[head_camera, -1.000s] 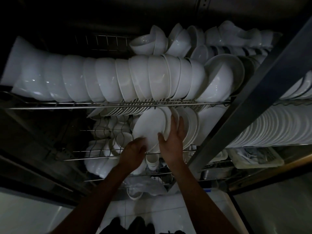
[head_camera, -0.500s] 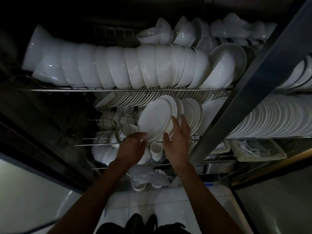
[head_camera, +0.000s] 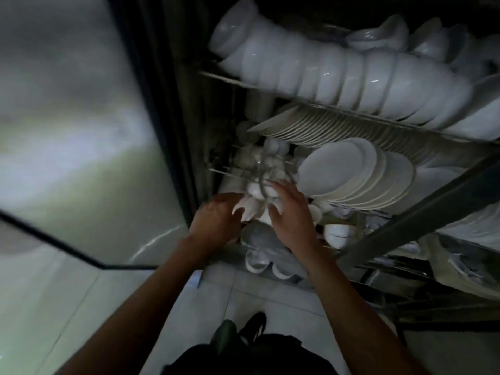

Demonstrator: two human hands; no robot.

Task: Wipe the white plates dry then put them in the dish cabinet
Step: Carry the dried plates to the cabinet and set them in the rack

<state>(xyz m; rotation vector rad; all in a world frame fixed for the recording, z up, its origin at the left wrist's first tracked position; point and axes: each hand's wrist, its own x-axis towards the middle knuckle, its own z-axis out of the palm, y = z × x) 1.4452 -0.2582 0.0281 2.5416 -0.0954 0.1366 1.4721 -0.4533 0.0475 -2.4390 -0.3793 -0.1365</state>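
Dim, blurred look down into an open dish cabinet point(head_camera: 173, 131). Stack of white plates point(head_camera: 349, 171) standing on edge on the middle wire rack point(head_camera: 359, 209), at about two o'clock from the hands, leaning to the left, front plate facing the camera. Behind and above it, a long row of thinner plates point(head_camera: 338, 128) on edge, running from ten o'clock down to four o'clock. On the top rack, a line of nested white bowls point(head_camera: 338, 77), more bowls point(head_camera: 378, 36) behind at twelve o'clock.

Left hand point(head_camera: 219, 217) low at the rack's front edge, at nine o'clock from the right hand, fingers bent toward small white cups point(head_camera: 254, 204); whether that grip is clenched on anything, cannot tell through the blur. Right hand point(head_camera: 292, 215) just beside it, fingers spread and fairly straight, grip released, fingertips point(head_camera: 276, 185) at the cups and the wire, close to the lower left rim of the plate stack but not grasping it. No plate in either hand.

Below the hands, at six o'clock, a crumpled grey cloth point(head_camera: 259, 236) and more small cups point(head_camera: 257, 261) on a lower shelf. At nine o'clock, the pale, shiny cabinet door point(head_camera: 75, 125) swung open. At four o'clock, a dark metal bar point(head_camera: 422, 212) crossing diagonally. Tiled floor point(head_camera: 243, 296) and dark shoes point(head_camera: 251, 326) at the bottom.
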